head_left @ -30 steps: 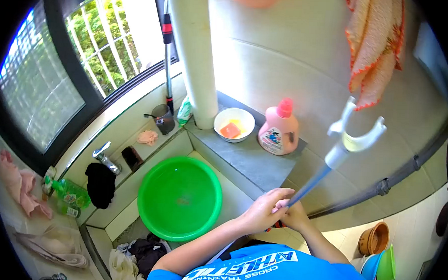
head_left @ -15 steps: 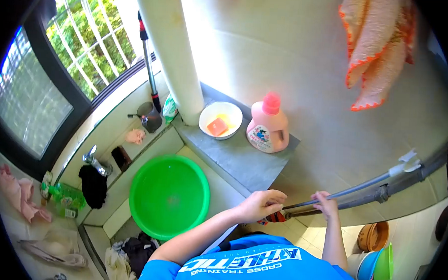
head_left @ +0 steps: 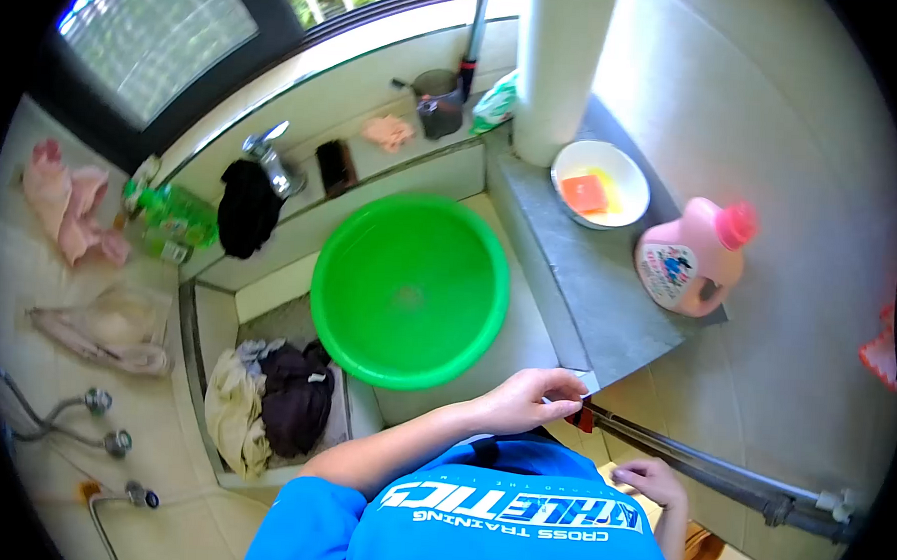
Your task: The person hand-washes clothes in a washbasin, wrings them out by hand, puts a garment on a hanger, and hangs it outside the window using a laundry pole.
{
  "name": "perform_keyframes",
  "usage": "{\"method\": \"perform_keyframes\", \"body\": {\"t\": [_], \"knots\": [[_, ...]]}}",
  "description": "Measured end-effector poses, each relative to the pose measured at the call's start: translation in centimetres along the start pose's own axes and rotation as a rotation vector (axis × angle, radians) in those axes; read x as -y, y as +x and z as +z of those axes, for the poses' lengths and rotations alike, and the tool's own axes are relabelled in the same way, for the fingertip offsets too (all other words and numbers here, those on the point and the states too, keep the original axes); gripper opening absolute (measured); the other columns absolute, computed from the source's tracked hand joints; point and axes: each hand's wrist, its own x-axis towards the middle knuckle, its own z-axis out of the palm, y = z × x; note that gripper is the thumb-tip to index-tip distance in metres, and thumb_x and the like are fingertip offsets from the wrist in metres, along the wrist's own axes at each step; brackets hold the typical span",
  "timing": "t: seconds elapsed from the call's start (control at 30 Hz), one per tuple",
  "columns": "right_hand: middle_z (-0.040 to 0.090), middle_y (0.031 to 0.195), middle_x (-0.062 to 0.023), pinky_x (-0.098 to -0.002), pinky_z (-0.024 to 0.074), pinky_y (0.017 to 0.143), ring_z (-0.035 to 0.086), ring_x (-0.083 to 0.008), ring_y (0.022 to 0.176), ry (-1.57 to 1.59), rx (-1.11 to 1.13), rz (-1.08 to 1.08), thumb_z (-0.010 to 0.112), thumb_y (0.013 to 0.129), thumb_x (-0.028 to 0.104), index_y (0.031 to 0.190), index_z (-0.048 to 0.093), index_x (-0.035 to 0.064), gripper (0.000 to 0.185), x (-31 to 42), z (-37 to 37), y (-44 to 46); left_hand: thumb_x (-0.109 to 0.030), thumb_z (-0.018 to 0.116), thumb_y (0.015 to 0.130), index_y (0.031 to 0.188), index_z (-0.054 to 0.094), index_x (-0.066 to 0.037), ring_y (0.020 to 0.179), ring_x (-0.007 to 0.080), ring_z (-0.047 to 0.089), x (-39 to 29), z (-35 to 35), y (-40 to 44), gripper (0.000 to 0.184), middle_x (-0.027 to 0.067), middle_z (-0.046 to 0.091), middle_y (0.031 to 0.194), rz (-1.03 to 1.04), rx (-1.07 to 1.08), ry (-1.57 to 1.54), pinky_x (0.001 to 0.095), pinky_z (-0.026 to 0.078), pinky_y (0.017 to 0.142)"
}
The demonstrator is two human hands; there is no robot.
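My left hand (head_left: pixel 525 399) is at the corner of the grey ledge, its fingers curled toward the thumb. A small whitish edge shows at its fingertips; what it pinches I cannot make out. Lower and to the right, in front of my shirt, my right hand (head_left: pixel 652 481) has loosely bent fingers and no visible object in it. A dark pipe (head_left: pixel 706 459) with a thin grey rod along it runs right from beside my left hand. Left of the ledge, a green basin (head_left: pixel 408 293) stands in the tiled sink with what looks like water in it.
On the ledge (head_left: pixel 607 327) are a pink detergent bottle (head_left: pixel 692 259) and a white bowl (head_left: pixel 627 193) with orange soap. Dark and cream clothes (head_left: pixel 293 398) lie left of the basin. A tap (head_left: pixel 273 164), a brush (head_left: pixel 334 167) and a cup (head_left: pixel 439 104) line the sink's back.
The view has turned left and down, bringing wall valves into sight and swinging the hanging towel mostly out. My right hand has come away from the rod, lower toward my body.
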Motion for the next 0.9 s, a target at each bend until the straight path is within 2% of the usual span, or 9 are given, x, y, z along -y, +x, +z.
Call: {"method": "perform_keyframes", "body": {"t": [0.1,0.23,0.3,0.37,0.43,0.57,0.73,0.83,0.9], "knots": [[0.066,0.089,-0.0053,-0.0237,0.0498,0.068,0.061,-0.011,0.078,0.069,0.094,-0.561,0.058,0.09,0.013,0.101,0.063,0.0007,0.018,9.3,3.4,0.9,-0.015,0.056,0.092,0.117,0.055,0.0,0.101,0.0177,0.06,-0.1,-0.2,-1.2,0.029,0.0115,0.063,0.107,0.057,-0.114,0.051,0.0311,0.049,0.085],[0.065,0.087,-0.0051,-0.0235,0.0486,0.066,0.06,-0.0096,0.076,0.179,0.041,-0.624,0.059,0.088,0.01,0.099,0.062,0.0,0.015,16.4,6.6,4.7,-0.015,0.058,0.091,0.112,0.058,-0.003,0.095,0.0159,0.061,0.5,-1.9,-4.8,0.024,0.0094,0.064,0.1,0.155,-0.443,0.048,0.0295,0.05,0.078],[0.065,0.086,-0.0057,-0.025,0.0494,0.065,0.061,-0.0117,0.076,-0.106,0.006,-0.663,0.061,0.086,0.01,0.097,0.062,-0.0007,0.015,18.4,8.0,6.0,-0.013,0.063,0.086,0.105,0.061,-0.004,0.092,0.0163,0.062,1.2,-4.1,-8.2,0.022,0.0091,0.064,0.101,0.142,-0.75,0.324,0.0298,0.05,0.078],[0.065,0.086,-0.0069,-0.0259,0.0498,0.066,0.062,-0.0135,0.077,-0.217,0.094,-0.708,0.063,0.085,0.01,0.096,0.063,-0.0007,0.016,19.8,9.7,6.8,-0.011,0.068,0.079,0.101,0.061,-0.001,0.091,0.0274,0.061,4.9,-7.0,-12.2,0.025,0.0139,0.063,0.099,0.142,-1.145,0.735,0.0345,0.049,0.082],[0.066,0.086,-0.0081,-0.0267,0.0503,0.067,0.062,-0.0152,0.077,-0.318,0.175,-0.756,0.064,0.084,0.011,0.096,0.063,-0.0007,0.017,21.0,11.8,7.0,-0.008,0.07,0.072,0.101,0.059,-0.001,0.104,0.0333,0.053,5.4,-8.2,-17.6,0.031,0.0159,0.057,0.106,-0.15,-1.396,1.064,0.0405,0.043,0.091],[0.066,0.087,-0.0093,-0.0281,0.0518,0.07,0.064,-0.0168,0.079,-0.528,0.387,-0.841,0.063,0.084,0.009,0.096,0.062,0.0001,0.015,23.3,15.4,6.8,-0.007,0.071,0.071,0.106,0.058,0.0,0.108,0.0349,0.049,7.1,-7.4,-25.2,0.038,0.0174,0.052,0.114,-0.259,-1.728,1.033,0.0406,0.04,0.095],[0.066,0.091,-0.0137,-0.0315,0.0533,0.071,0.065,-0.0215,0.08,-0.723,0.506,-0.878,0.065,0.084,0.012,0.1,0.061,-0.0012,0.021,24.9,17.2,7.1,-0.022,0.083,0.057,0.111,0.056,0.001,0.118,0.0384,0.041,6.6,-5.4,-27.8,0.065,0.0183,0.048,0.122,-0.418,-1.605,1.022,0.0414,0.036,0.102],[0.066,0.092,-0.014,-0.0316,0.0538,0.071,0.065,-0.0222,0.08,-0.735,0.506,-0.849,0.065,0.084,0.013,0.101,0.061,-0.001,0.022,25.4,17.4,7.4,-0.025,0.084,0.056,0.114,0.058,-0.01,0.125,0.0379,0.037,5.0,-4.4,-27.6,0.066,0.0151,0.047,0.127,-0.812,-1.498,1.071,0.0531,0.031,0.102],[0.066,0.092,-0.0142,-0.032,0.0542,0.072,0.066,-0.0222,0.081,-0.757,0.492,-0.846,0.066,0.084,0.014,0.101,0.061,-0.0009,0.024,25.5,17.4,7.8,-0.028,0.084,0.058,0.123,0.053,-0.014,0.129,0.0382,0.03,8.8,-5.7,-29.4,0.073,0.0139,0.044,0.132,-0.746,-1.474,0.905,0.0662,0.025,0.099]]}}
